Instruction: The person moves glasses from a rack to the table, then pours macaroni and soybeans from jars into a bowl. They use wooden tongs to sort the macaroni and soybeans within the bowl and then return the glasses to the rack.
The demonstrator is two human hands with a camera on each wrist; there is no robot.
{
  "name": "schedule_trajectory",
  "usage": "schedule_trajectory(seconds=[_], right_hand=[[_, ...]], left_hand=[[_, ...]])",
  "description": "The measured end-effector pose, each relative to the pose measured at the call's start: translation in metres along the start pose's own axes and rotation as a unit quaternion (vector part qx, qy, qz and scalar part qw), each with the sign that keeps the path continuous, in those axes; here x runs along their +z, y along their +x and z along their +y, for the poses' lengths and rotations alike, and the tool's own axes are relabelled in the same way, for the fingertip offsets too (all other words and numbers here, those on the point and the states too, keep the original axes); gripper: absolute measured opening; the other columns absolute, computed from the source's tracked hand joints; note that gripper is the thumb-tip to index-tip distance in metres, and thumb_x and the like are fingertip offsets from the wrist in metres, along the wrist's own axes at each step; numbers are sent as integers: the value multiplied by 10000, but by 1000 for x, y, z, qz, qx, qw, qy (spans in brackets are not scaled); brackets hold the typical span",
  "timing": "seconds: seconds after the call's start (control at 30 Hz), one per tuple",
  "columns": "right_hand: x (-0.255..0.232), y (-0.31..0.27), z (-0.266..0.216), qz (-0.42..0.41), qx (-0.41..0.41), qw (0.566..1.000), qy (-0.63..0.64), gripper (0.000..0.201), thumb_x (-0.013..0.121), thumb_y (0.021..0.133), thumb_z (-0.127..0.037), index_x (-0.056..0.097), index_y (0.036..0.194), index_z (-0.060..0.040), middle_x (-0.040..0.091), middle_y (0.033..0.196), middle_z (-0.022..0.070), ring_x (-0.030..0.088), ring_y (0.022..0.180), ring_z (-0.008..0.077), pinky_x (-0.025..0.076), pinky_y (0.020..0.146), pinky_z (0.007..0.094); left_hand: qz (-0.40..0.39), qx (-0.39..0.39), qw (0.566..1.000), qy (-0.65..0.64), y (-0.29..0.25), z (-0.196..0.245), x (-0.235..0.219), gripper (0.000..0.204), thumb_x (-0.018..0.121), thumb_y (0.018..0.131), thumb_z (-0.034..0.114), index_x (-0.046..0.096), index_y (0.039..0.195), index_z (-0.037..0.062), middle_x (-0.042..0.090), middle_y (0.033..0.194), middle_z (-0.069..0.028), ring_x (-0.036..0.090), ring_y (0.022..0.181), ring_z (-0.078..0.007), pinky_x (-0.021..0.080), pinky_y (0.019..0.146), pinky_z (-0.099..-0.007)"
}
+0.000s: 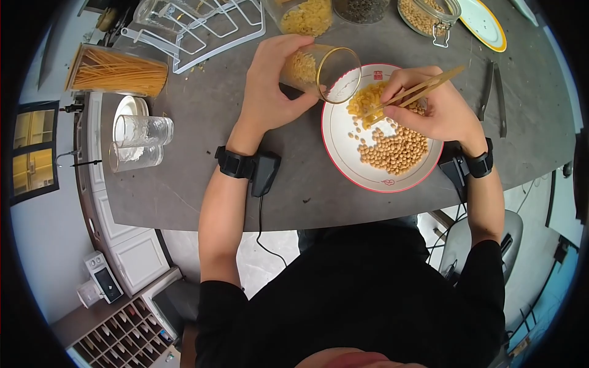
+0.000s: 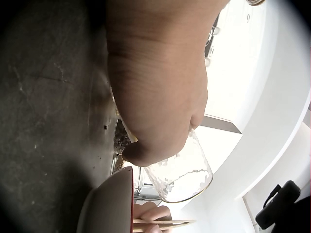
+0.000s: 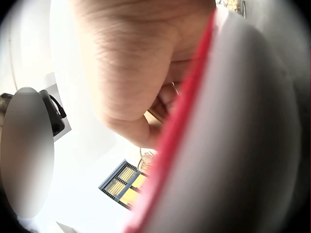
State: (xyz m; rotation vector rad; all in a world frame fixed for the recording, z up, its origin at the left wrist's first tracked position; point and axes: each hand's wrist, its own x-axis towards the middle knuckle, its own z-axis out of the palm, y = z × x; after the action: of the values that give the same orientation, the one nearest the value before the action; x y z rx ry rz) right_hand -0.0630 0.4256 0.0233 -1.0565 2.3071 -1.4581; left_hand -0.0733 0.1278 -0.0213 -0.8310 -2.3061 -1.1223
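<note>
My left hand (image 1: 268,86) grips a gold-rimmed glass (image 1: 334,75), tipped on its side with its mouth toward the plate. Small pale yellow pasta (image 1: 303,67) lies inside it. The red-rimmed white plate (image 1: 341,138) carries yellow pasta pieces (image 1: 361,103) at the far side and round tan beans (image 1: 396,152) nearer me. Over the plate, my right hand (image 1: 437,109) holds wooden chopsticks (image 1: 446,76), their tips down at the pasta. In the left wrist view the glass (image 2: 187,177) slants beyond my hand. The plate's red rim (image 3: 182,124) partly hides my right fingers in the right wrist view.
Jars of pasta (image 1: 307,18), dark grains (image 1: 361,9) and beans (image 1: 422,17) stand at the back, beside a white wire rack (image 1: 215,52). At left are a spaghetti container (image 1: 119,70) and clear glasses (image 1: 144,138). Dark tongs (image 1: 502,107) lie right of the plate.
</note>
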Motion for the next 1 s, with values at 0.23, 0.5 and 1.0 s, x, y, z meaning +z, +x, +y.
schedule_trajectory(seconds=[0.23,0.5,1.0], right_hand=[[-3,-1,-2,-15,4,999,-31,105,746,859,-45,663,898,5,709,814,89,682,730,190,513,661,310],[-6,-3,3,56,5,988,147,107,719,940,-69,677,982,20,698,794,56,659,691,114,513,604,250],[-3,3,1,32,-8,999,-6,163,763,907,-73,697,1020,24,754,954,101,715,853,147,553,701,284]], left_hand=[[2,13,1000,5,0,0,1,701,869,639,132,626,1296,116,672,1239,-81,609,1169,-323,496,998,-426],[0,36,999,16,2,-1,0,675,854,652,119,630,1289,123,669,1233,-76,605,1169,-319,505,985,-423],[-9,6,1000,10,1,0,-1,688,854,642,108,625,1291,106,659,1251,-94,604,1175,-323,496,1002,-421]])
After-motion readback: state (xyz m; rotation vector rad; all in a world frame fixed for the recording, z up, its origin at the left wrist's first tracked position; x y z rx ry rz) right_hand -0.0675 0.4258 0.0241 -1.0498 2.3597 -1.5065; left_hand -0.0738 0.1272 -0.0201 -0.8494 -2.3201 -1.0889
